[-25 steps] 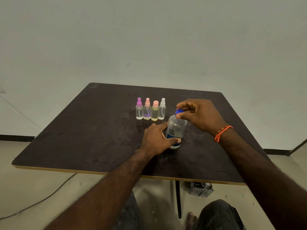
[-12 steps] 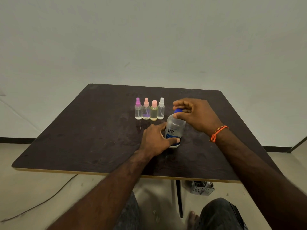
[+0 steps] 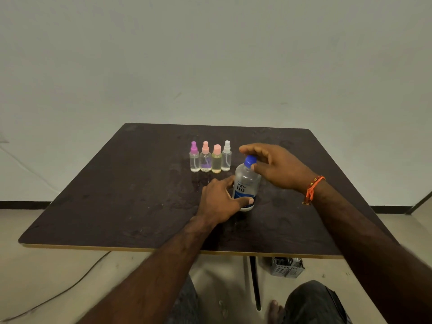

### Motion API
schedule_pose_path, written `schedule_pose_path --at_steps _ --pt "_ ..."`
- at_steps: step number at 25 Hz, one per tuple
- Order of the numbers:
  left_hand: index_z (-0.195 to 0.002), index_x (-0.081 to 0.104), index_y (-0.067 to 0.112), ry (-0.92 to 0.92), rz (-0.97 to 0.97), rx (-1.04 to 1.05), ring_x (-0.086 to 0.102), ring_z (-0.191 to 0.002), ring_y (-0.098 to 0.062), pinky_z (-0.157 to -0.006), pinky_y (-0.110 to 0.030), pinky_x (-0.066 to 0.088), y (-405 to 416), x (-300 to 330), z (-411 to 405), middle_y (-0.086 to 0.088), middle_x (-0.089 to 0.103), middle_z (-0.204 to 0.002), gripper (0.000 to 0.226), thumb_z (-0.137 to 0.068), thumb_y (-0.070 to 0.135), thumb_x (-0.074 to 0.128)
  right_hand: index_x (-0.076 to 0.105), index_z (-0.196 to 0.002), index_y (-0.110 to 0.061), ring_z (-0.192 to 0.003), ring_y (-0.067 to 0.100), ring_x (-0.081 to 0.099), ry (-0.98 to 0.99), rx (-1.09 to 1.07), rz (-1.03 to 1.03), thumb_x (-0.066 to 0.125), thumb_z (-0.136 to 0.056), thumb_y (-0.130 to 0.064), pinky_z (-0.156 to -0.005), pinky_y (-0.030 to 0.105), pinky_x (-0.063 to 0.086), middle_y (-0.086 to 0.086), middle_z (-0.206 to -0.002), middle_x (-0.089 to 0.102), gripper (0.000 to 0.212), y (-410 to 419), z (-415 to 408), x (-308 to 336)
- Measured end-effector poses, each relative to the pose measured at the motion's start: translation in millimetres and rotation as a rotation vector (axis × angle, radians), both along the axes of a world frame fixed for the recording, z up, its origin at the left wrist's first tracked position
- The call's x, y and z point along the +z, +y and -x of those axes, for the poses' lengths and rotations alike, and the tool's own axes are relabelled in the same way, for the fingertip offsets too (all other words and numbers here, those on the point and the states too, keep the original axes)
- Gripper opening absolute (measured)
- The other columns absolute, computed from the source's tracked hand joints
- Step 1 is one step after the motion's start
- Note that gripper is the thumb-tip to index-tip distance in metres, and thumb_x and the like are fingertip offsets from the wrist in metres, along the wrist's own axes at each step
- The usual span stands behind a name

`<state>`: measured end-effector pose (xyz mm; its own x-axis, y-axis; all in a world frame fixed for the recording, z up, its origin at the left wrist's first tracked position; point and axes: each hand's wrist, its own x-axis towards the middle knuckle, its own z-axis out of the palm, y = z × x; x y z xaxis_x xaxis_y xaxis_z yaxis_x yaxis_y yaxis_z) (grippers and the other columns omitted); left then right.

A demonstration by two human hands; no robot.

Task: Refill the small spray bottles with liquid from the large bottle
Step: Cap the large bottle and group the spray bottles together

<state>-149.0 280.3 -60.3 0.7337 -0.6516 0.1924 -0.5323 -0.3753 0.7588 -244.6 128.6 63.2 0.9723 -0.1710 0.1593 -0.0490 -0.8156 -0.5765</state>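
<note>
The large clear bottle (image 3: 246,183) with a blue cap (image 3: 250,161) and a blue label stands upright near the middle of the dark table (image 3: 121,202). My left hand (image 3: 221,201) wraps its lower part from the left. My right hand (image 3: 278,168) hovers at the cap, thumb against its right side and forefinger arched above it. Behind and to the left stand several small spray bottles in a row: purple-topped (image 3: 194,157), pink-topped (image 3: 205,157), a peach-capped one (image 3: 216,160) with yellowish liquid, and white-topped (image 3: 226,157).
The table's near edge runs across the lower half of the view. Under it show a single black leg (image 3: 254,281), a grey perforated box (image 3: 287,267) on the floor, a cable (image 3: 58,293) at the left, and my knees and a bare foot.
My right hand's fingers have spread from around the blue cap, which now shows more; the thumb stays beside it. My left hand keeps its hold on the bottle.
</note>
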Motion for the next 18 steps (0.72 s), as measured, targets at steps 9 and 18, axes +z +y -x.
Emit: schedule_pose_path --at_steps 9,18 --pt "-0.135 0.062 0.039 -0.016 -0.019 -0.001 0.065 -0.115 -0.011 -0.101 -0.049 0.055 0.1 -2.3 -0.7 0.013 0.075 -0.123 0.082 -0.064 0.078 0.069 0.065 -0.091 -0.021 -0.073 0.011 0.061 -0.064 -0.305 0.268 0.080 -0.067 -0.065 -0.066 0.028 0.052 -0.006 -0.080 0.066 0.053 7.5 -11.4 -4.2" --pt "-0.132 0.064 0.038 -0.041 -0.044 0.001 0.065 -0.114 -0.013 -0.102 -0.051 0.054 2.6 1.6 2.1 0.013 0.075 -0.120 0.080 -0.063 0.078 0.068 0.064 -0.131 -0.019 -0.110 0.009 0.064 -0.157 -0.111 0.059 0.071 -0.092 -0.027 -0.100 0.035 0.053 -0.004 -0.122 0.070 0.041 8.2 -7.1 -11.9"
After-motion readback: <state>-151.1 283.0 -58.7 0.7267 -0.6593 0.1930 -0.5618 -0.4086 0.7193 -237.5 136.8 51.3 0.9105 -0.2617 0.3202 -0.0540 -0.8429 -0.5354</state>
